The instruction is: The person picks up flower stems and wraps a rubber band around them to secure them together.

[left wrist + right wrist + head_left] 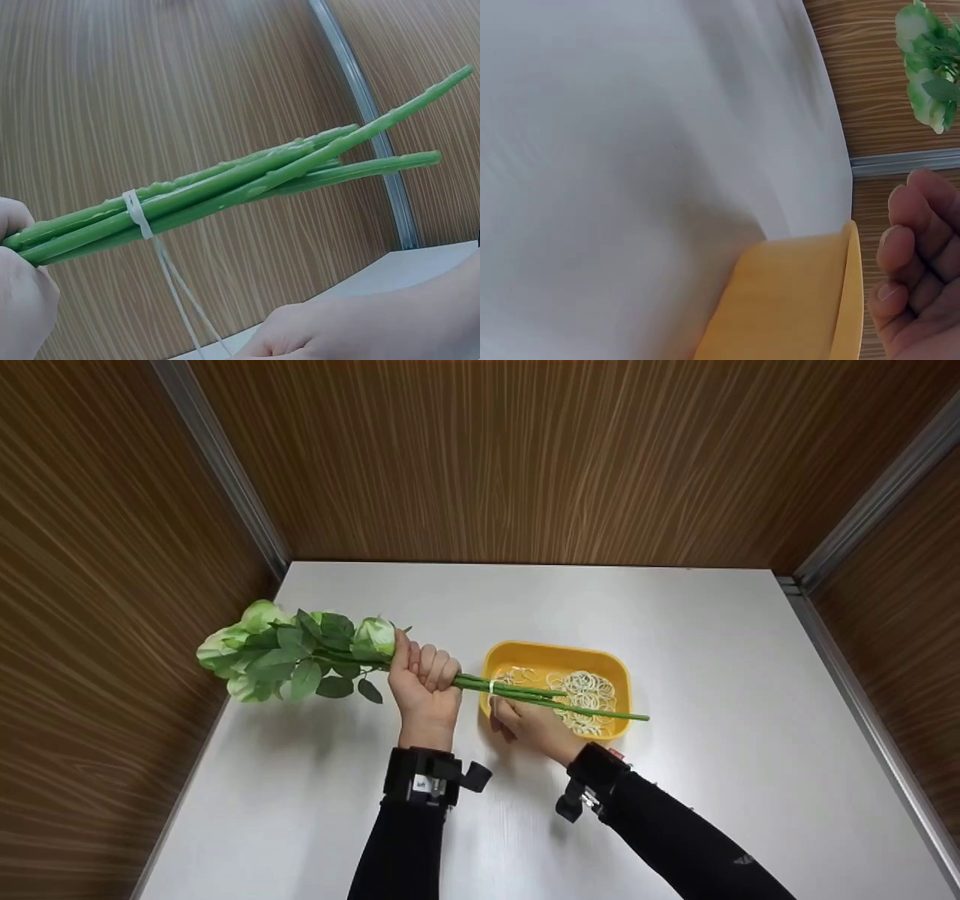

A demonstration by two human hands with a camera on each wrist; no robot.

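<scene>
Left hand: the left hand (424,679) is clenched round the flower stems (551,699), held level above the table (750,675).
Right hand: the right hand (534,725) pinches the white rubber band (138,214), wound round the stems and stretched downward.
Blooms: green-white rose heads (259,649) point left.
Tray: a yellow tray (559,656) of rubber bands lies under the stem ends.

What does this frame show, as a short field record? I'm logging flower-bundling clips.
left hand: grips the bunch of green plastic flower stems
right hand: pinches the white rubber band looped round the stems, pulling it taut
tray: shallow yellow plastic tray holding loose bands
surface: white table
</scene>
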